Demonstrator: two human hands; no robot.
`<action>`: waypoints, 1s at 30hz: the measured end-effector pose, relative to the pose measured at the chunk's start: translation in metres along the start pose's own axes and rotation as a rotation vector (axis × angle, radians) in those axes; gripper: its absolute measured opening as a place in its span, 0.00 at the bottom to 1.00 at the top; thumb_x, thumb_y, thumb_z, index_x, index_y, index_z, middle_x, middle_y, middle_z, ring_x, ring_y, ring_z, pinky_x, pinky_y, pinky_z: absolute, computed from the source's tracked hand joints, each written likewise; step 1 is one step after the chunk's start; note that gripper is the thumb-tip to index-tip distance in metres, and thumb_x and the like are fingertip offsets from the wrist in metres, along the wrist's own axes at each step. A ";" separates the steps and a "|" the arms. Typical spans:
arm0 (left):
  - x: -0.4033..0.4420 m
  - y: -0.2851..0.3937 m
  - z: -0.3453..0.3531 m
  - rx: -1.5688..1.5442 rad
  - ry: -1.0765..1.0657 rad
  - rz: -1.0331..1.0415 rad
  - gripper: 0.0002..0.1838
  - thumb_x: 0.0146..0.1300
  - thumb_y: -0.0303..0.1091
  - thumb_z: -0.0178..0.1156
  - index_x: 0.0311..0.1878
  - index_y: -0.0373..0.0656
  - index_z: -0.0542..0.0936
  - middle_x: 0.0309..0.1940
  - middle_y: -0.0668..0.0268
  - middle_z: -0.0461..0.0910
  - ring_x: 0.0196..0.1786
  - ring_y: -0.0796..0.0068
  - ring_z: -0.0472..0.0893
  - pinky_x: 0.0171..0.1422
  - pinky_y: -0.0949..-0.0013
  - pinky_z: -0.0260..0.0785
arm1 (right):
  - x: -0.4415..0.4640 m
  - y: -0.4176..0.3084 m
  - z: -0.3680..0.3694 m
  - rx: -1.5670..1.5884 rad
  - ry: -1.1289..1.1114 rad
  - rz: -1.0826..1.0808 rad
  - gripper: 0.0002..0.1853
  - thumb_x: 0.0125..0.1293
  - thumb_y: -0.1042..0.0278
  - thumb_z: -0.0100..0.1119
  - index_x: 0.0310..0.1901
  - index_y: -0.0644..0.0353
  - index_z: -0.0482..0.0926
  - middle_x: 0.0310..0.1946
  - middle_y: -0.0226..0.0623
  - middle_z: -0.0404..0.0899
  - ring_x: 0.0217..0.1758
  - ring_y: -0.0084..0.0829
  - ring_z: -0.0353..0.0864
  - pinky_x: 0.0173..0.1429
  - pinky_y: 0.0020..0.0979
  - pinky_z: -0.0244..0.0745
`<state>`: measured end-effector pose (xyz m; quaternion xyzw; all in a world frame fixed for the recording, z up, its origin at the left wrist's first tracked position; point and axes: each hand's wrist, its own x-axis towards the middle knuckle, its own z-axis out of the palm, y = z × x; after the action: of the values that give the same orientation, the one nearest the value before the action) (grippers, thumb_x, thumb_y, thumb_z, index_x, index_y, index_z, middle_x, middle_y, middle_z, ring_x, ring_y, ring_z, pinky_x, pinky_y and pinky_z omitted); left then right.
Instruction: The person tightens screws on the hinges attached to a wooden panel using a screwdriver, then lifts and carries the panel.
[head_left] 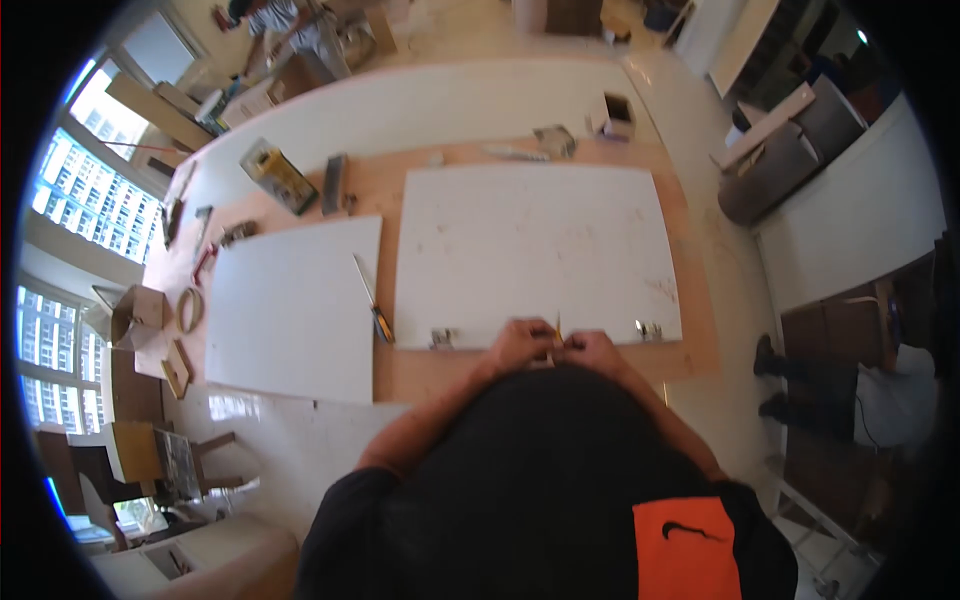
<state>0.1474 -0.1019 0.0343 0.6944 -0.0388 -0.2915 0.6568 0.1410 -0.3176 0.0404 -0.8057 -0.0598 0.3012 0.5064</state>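
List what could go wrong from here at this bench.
The small yellow item at the left hand and right hand might slip off the white panel's near edge. The screwdriver, lying across the other panel's right edge, could get knocked. The left forearm might snag the nearby hinge.

black Nike swoosh [692, 532], on an orange patch [685, 568], on a black shirt [520, 480]

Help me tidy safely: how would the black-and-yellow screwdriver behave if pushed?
The screwdriver should stay stiff: its slim shaft looks straight and metallic. It may slip off the left white panel, as its handle crosses the right edge.
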 end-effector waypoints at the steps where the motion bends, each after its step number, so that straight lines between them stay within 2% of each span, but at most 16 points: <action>1: -0.003 0.002 0.004 -0.084 -0.004 0.048 0.12 0.68 0.33 0.64 0.46 0.32 0.82 0.33 0.62 0.85 0.34 0.77 0.83 0.38 0.72 0.77 | -0.006 -0.005 -0.002 0.147 -0.014 -0.048 0.15 0.64 0.60 0.71 0.39 0.66 0.85 0.30 0.32 0.85 0.33 0.18 0.80 0.39 0.25 0.75; 4: -0.008 0.007 0.016 -0.292 0.090 0.041 0.13 0.71 0.33 0.60 0.47 0.29 0.78 0.36 0.59 0.84 0.32 0.72 0.85 0.38 0.71 0.80 | -0.004 0.006 -0.010 0.324 -0.082 -0.028 0.12 0.64 0.64 0.71 0.39 0.65 0.85 0.32 0.32 0.86 0.33 0.18 0.80 0.39 0.23 0.75; 5: -0.009 0.009 0.019 -0.311 0.099 0.026 0.13 0.73 0.32 0.57 0.48 0.29 0.76 0.37 0.57 0.84 0.32 0.70 0.86 0.40 0.70 0.82 | -0.005 0.009 -0.013 0.289 -0.093 -0.040 0.10 0.65 0.67 0.69 0.40 0.65 0.85 0.31 0.33 0.86 0.32 0.19 0.80 0.38 0.22 0.75; 8: -0.013 0.006 0.029 -0.356 0.161 0.014 0.13 0.72 0.32 0.59 0.49 0.29 0.77 0.37 0.58 0.84 0.31 0.72 0.85 0.39 0.71 0.81 | -0.007 0.010 -0.021 0.253 -0.120 -0.023 0.10 0.67 0.67 0.68 0.41 0.66 0.84 0.32 0.34 0.86 0.34 0.21 0.82 0.39 0.24 0.77; 11: -0.019 0.006 0.039 -0.250 0.235 0.029 0.14 0.70 0.31 0.61 0.52 0.29 0.78 0.36 0.59 0.84 0.30 0.75 0.83 0.39 0.74 0.79 | 0.000 0.030 -0.019 0.342 -0.061 -0.051 0.11 0.67 0.67 0.66 0.44 0.66 0.83 0.34 0.36 0.86 0.36 0.23 0.84 0.40 0.25 0.78; 14: -0.020 -0.002 0.043 -0.195 0.218 0.006 0.16 0.68 0.31 0.64 0.53 0.29 0.81 0.35 0.62 0.84 0.29 0.78 0.81 0.38 0.75 0.78 | 0.000 0.027 -0.021 0.441 0.016 -0.084 0.11 0.68 0.69 0.64 0.47 0.66 0.81 0.36 0.37 0.86 0.38 0.24 0.85 0.42 0.26 0.80; 17: -0.024 0.001 0.049 -0.145 0.254 -0.035 0.14 0.67 0.31 0.64 0.51 0.31 0.84 0.32 0.65 0.84 0.30 0.80 0.80 0.37 0.76 0.77 | 0.005 0.031 -0.023 0.507 0.032 -0.122 0.11 0.68 0.71 0.63 0.48 0.67 0.80 0.36 0.38 0.86 0.38 0.25 0.86 0.42 0.26 0.80; 23: -0.020 -0.013 0.048 -0.038 0.311 -0.002 0.13 0.66 0.31 0.65 0.50 0.33 0.85 0.33 0.65 0.85 0.30 0.84 0.81 0.33 0.76 0.77 | 0.009 0.030 -0.025 0.506 0.000 -0.157 0.10 0.68 0.71 0.63 0.46 0.68 0.80 0.35 0.39 0.86 0.37 0.26 0.86 0.42 0.26 0.80; 26: -0.013 -0.021 0.045 0.069 0.306 0.018 0.13 0.65 0.31 0.66 0.49 0.35 0.86 0.36 0.63 0.87 0.35 0.80 0.83 0.39 0.72 0.79 | 0.011 0.024 -0.032 0.381 0.023 -0.115 0.11 0.69 0.69 0.62 0.44 0.70 0.81 0.33 0.40 0.86 0.35 0.27 0.85 0.42 0.27 0.80; 28: -0.005 -0.043 0.044 0.180 0.339 0.245 0.13 0.62 0.31 0.67 0.48 0.37 0.86 0.39 0.59 0.88 0.41 0.72 0.86 0.48 0.67 0.80 | 0.022 0.046 -0.032 0.362 0.042 -0.133 0.11 0.69 0.67 0.61 0.39 0.70 0.82 0.30 0.41 0.86 0.33 0.27 0.85 0.40 0.30 0.81; 29: -0.006 -0.037 0.042 0.306 0.325 0.257 0.13 0.61 0.32 0.66 0.47 0.37 0.86 0.41 0.55 0.88 0.45 0.64 0.86 0.54 0.65 0.78 | 0.019 0.042 -0.035 0.288 0.052 -0.117 0.11 0.68 0.67 0.61 0.38 0.70 0.82 0.29 0.41 0.86 0.32 0.27 0.85 0.40 0.30 0.81; 30: -0.005 -0.037 0.039 0.264 0.318 0.223 0.14 0.60 0.32 0.66 0.47 0.38 0.86 0.40 0.55 0.87 0.44 0.62 0.86 0.52 0.64 0.78 | 0.016 0.031 -0.036 0.244 0.062 -0.134 0.10 0.69 0.68 0.60 0.36 0.69 0.81 0.28 0.41 0.85 0.31 0.29 0.85 0.39 0.30 0.82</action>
<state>0.1134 -0.1296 0.0025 0.8030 -0.0490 -0.0963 0.5861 0.1674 -0.3538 0.0179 -0.7413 -0.0610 0.2466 0.6212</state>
